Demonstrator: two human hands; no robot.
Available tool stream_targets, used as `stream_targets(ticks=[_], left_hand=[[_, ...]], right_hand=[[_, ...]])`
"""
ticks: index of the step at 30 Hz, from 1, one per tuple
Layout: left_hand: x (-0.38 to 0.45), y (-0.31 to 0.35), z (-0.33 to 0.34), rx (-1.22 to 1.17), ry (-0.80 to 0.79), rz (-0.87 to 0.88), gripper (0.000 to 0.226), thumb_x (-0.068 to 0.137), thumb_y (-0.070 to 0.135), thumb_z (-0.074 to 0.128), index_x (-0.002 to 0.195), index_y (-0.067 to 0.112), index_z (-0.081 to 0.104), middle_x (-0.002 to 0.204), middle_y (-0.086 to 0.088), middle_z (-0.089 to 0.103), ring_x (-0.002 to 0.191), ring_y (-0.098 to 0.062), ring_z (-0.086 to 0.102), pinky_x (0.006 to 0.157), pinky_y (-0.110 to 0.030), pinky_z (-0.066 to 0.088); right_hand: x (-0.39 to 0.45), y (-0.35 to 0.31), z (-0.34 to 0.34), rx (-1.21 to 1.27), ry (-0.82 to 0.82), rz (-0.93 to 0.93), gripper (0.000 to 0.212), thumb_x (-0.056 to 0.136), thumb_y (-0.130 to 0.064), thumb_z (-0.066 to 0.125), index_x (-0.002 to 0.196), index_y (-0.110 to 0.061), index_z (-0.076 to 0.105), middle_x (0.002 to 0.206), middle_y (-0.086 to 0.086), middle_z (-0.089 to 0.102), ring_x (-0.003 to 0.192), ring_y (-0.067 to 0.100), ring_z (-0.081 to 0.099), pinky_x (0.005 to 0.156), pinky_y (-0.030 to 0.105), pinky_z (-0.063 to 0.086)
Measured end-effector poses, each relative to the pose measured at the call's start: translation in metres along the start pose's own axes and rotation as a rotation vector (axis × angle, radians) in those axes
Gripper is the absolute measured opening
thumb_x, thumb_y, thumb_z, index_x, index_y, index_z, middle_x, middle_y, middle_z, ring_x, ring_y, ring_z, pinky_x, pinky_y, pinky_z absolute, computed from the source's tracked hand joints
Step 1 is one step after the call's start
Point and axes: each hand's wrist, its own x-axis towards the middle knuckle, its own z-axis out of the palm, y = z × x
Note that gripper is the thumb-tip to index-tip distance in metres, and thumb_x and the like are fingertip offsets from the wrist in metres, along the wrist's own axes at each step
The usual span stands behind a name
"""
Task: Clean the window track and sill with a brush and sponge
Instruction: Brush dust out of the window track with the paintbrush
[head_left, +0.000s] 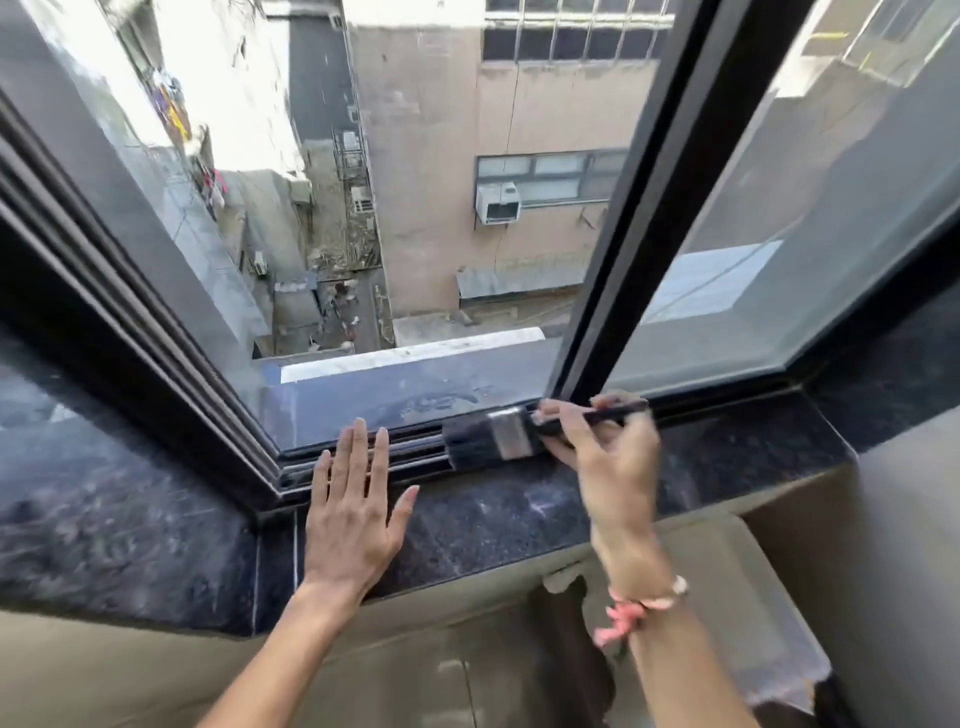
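A flat paint brush (491, 435) with dark bristles, a metal ferrule and a black handle lies across the dark window track (410, 452), bristles pointing left. My right hand (608, 457) is shut on its handle, just right of the ferrule. My left hand (353, 499) rests flat and open on the black granite sill (493, 514), fingertips reaching over the track, a short way left of the bristles. No sponge is in view.
The sliding pane's dark frame (639, 218) stands right of the open gap, its foot just behind my right hand. The left frame (130, 312) runs diagonally. Beyond the track is a dusty outer ledge (415, 389), then a drop to an alley.
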Motion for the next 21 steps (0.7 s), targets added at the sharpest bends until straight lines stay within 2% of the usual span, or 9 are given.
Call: stream_targets(ticks=[4, 5, 7, 10, 12, 14, 17, 19, 21], left_hand=[[-0.002, -0.009, 0.013, 0.033, 0.001, 0.003, 0.081, 0.105, 0.062, 0.025, 0.16, 0.003, 0.035, 0.169, -0.022, 0.028, 0.156, -0.036, 0.031, 0.125, -0.053, 0.024], [-0.003, -0.009, 0.013, 0.029, 0.013, 0.001, 0.082, 0.103, 0.061, 0.029, 0.16, 0.003, 0.036, 0.169, -0.021, 0.028, 0.156, -0.036, 0.031, 0.125, -0.052, 0.024], [-0.004, -0.01, 0.015, 0.006, 0.029, -0.016, 0.081, 0.102, 0.06, 0.033, 0.161, 0.004, 0.035, 0.17, -0.02, 0.028, 0.157, -0.034, 0.029, 0.127, -0.051, 0.021], [-0.003, -0.009, 0.016, -0.032, 0.035, -0.024, 0.08, 0.103, 0.06, 0.034, 0.161, 0.006, 0.035, 0.17, -0.02, 0.028, 0.158, -0.031, 0.028, 0.129, -0.049, 0.018], [-0.002, -0.01, 0.017, -0.033, 0.04, -0.017, 0.079, 0.103, 0.059, 0.034, 0.161, 0.006, 0.035, 0.17, -0.02, 0.029, 0.158, -0.032, 0.028, 0.128, -0.05, 0.019], [-0.002, -0.011, 0.017, -0.031, 0.04, -0.018, 0.078, 0.103, 0.059, 0.033, 0.161, 0.006, 0.036, 0.17, -0.02, 0.029, 0.157, -0.032, 0.029, 0.128, -0.05, 0.02], [-0.002, -0.011, 0.017, -0.037, 0.033, -0.024, 0.078, 0.103, 0.059, 0.033, 0.16, 0.006, 0.037, 0.169, -0.02, 0.03, 0.157, -0.033, 0.03, 0.127, -0.051, 0.021], [0.0, -0.009, 0.016, -0.041, 0.037, -0.031, 0.077, 0.102, 0.058, 0.035, 0.16, 0.006, 0.039, 0.168, -0.021, 0.032, 0.156, -0.033, 0.032, 0.127, -0.05, 0.021], [0.0, -0.009, 0.016, -0.042, 0.039, -0.03, 0.077, 0.102, 0.057, 0.036, 0.159, 0.006, 0.04, 0.168, -0.02, 0.032, 0.156, -0.033, 0.032, 0.128, -0.049, 0.019]], right_hand=[[0.031, 0.028, 0.045, -0.59, 0.02, -0.267, 0.017, 0.091, -0.009, 0.07, 0.093, -0.016, 0.055, 0.076, 0.003, 0.071, 0.064, 0.003, 0.066, 0.074, 0.043, 0.057], [0.035, 0.028, 0.046, -0.712, 0.036, -0.347, 0.012, 0.093, -0.007, 0.067, 0.096, -0.01, 0.056, 0.074, 0.003, 0.068, 0.061, 0.006, 0.063, 0.071, 0.041, 0.055], [0.04, 0.021, 0.043, -0.859, 0.074, -0.481, 0.009, 0.097, -0.006, 0.061, 0.102, -0.006, 0.054, 0.074, 0.005, 0.068, 0.063, 0.017, 0.067, 0.063, 0.027, 0.053], [0.039, 0.007, 0.045, -0.774, 0.09, -0.546, 0.011, 0.096, -0.007, 0.065, 0.1, -0.006, 0.055, 0.074, -0.004, 0.065, 0.066, -0.002, 0.068, 0.061, 0.002, 0.044], [0.039, 0.012, 0.056, -0.648, -0.01, -0.435, 0.017, 0.093, -0.009, 0.071, 0.099, -0.006, 0.055, 0.078, 0.001, 0.072, 0.07, 0.0, 0.073, 0.062, 0.008, 0.051], [0.043, 0.021, 0.059, -0.734, -0.064, -0.415, 0.016, 0.094, -0.009, 0.07, 0.098, -0.005, 0.055, 0.077, 0.007, 0.072, 0.067, 0.013, 0.072, 0.06, 0.017, 0.053], [0.047, 0.019, 0.053, -0.971, 0.114, -0.63, 0.007, 0.097, -0.004, 0.062, 0.099, -0.005, 0.056, 0.073, 0.008, 0.068, 0.061, 0.023, 0.066, 0.056, 0.026, 0.047], [0.05, 0.011, 0.051, -0.816, 0.205, -0.672, 0.012, 0.096, -0.007, 0.065, 0.096, -0.013, 0.055, 0.077, 0.005, 0.068, 0.063, 0.016, 0.066, 0.061, 0.027, 0.052], [0.055, 0.01, 0.058, -0.58, 0.152, -0.549, 0.024, 0.092, -0.014, 0.072, 0.091, -0.027, 0.052, 0.082, 0.008, 0.071, 0.071, 0.017, 0.073, 0.07, 0.035, 0.061]])
